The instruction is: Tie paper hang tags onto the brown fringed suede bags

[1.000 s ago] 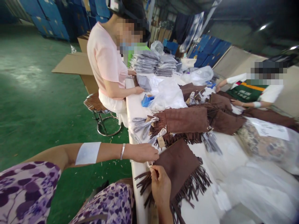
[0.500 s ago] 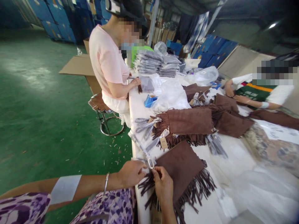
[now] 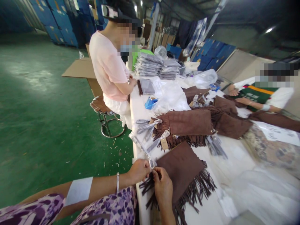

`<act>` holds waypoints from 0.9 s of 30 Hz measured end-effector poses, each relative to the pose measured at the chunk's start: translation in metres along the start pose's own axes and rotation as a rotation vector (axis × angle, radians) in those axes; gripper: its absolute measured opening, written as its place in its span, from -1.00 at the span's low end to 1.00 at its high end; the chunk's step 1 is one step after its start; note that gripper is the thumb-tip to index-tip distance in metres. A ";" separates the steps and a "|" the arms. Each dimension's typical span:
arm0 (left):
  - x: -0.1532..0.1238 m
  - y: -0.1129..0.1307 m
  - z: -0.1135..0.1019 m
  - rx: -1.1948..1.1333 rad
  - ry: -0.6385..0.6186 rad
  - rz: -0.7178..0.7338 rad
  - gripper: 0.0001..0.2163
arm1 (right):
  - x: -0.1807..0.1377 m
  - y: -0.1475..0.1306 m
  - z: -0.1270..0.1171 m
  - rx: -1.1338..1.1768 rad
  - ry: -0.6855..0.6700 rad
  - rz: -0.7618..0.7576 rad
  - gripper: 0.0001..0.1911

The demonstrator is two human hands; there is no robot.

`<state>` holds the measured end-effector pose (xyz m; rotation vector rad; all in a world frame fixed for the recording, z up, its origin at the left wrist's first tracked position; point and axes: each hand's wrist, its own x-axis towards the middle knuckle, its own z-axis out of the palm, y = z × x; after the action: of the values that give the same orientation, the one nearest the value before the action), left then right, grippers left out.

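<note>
Inward comes the left hand [image 3: 140, 171], close beside one pale ring [image 3: 152, 163]; whether it grips, can't tell! One right hand [image 3: 163, 185] pinches the ring's lower end, thumb to forefinger, beside one fringed brown pouch [image 3: 181, 170] flat on the table [image 3: 137, 109], two bagged stacks [image 3: 148, 65] beyond.

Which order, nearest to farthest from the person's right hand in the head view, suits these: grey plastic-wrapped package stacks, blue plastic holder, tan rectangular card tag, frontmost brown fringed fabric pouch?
1. Brown pouch: beside the right hand.
2. Tan tag: just past the pouch's upper edge.
3. Blue holder: farther up the white table's left side.
4. Grey stacks: toward the table's far end.
</note>
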<state>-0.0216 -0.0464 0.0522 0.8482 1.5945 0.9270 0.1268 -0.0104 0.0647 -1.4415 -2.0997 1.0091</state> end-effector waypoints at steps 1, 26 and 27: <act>-0.003 0.000 -0.002 -0.017 -0.003 -0.011 -0.90 | -0.002 0.001 0.000 -0.002 0.002 -0.004 -0.73; -0.066 -0.015 -0.037 -0.102 -0.263 -0.020 -0.87 | -0.044 -0.017 0.050 1.004 -0.047 0.477 -0.46; -0.066 -0.014 -0.039 -0.077 -0.282 -0.024 -0.87 | -0.044 -0.017 0.049 1.013 -0.052 0.481 -0.46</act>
<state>-0.0485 -0.1162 0.0733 0.8631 1.3158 0.8075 0.0999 -0.0711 0.0479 -1.3245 -0.9204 1.9082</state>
